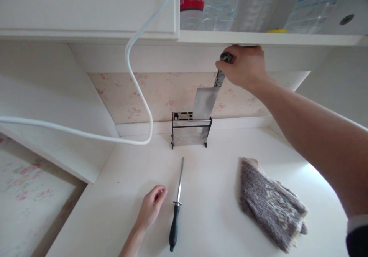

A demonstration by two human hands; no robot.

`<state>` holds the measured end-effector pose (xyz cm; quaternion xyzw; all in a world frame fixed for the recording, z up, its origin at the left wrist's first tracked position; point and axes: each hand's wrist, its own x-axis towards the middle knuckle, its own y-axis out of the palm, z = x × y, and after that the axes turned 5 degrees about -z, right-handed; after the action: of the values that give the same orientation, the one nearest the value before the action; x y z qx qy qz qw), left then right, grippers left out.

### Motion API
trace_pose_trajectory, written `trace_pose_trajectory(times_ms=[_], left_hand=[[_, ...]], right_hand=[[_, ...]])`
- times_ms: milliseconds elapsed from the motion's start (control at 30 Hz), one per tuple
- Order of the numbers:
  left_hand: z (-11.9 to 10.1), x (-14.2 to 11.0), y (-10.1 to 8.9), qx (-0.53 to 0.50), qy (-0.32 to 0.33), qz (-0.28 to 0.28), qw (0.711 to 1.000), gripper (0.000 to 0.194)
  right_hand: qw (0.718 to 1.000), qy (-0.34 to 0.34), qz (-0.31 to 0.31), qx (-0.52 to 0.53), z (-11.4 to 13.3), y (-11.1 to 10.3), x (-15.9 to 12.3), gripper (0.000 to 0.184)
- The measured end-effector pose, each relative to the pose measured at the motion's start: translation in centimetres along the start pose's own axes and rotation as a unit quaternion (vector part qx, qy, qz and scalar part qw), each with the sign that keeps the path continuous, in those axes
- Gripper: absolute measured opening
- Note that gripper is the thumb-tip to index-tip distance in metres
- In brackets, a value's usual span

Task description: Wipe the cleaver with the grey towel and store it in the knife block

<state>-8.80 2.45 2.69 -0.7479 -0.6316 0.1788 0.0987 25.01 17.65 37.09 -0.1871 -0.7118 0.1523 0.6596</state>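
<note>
My right hand [243, 66] is closed round the dark handle of a cleaver [206, 102], just under the shelf edge. The cleaver tilts to the right, and the lower part of its wide blade sits in a slot at the right of the knife rack [192, 123]. Black side frames and a clear front make up the rack, which stands against the back wall. Low on the counter, my left hand [153, 205] is loosely curled with nothing visible in it. Just right of that hand lies a sharpening steel [177, 207], its black handle toward me.
A folded grey-brown towel [271, 203] lies on the white counter [212, 195] at the right. A white cable [138, 84] hangs down in front on the left. Overhead, a shelf [258, 37] holds several plastic bottles [221, 5], close above my right hand.
</note>
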Motion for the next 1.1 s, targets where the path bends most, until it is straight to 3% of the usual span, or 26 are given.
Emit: trace_pose_trajectory(times_ms=[267,600,800,1000,1100], left_hand=[[0.5,0.3,0.2,0.004,-0.001,-0.003,1.0,0.046],[0.3,0.2,0.1,0.003,0.005,0.006,1.0,0.044],[0.4,0.2,0.2,0.012,0.008,0.014,1.0,0.041],[0.3,0.1,0.2,0.02,0.009,0.021,1.0,0.042],[0.2,0.0,0.2,0.028,0.013,0.02,0.999,0.042]], right_hand=[[0.999,-0.011,-0.029,0.027,0.6,-0.9,-1.4,0.055],[0.999,-0.035,0.005,0.017,0.4,-1.3,-1.5,0.06],[0.999,-0.045,-0.008,0.014,0.6,-1.6,-1.7,0.046],[0.999,-0.037,0.01,0.0,-0.5,-1.8,-2.2,0.054],[0.998,-0.036,0.048,0.001,-0.9,-1.8,-2.8,0.061]])
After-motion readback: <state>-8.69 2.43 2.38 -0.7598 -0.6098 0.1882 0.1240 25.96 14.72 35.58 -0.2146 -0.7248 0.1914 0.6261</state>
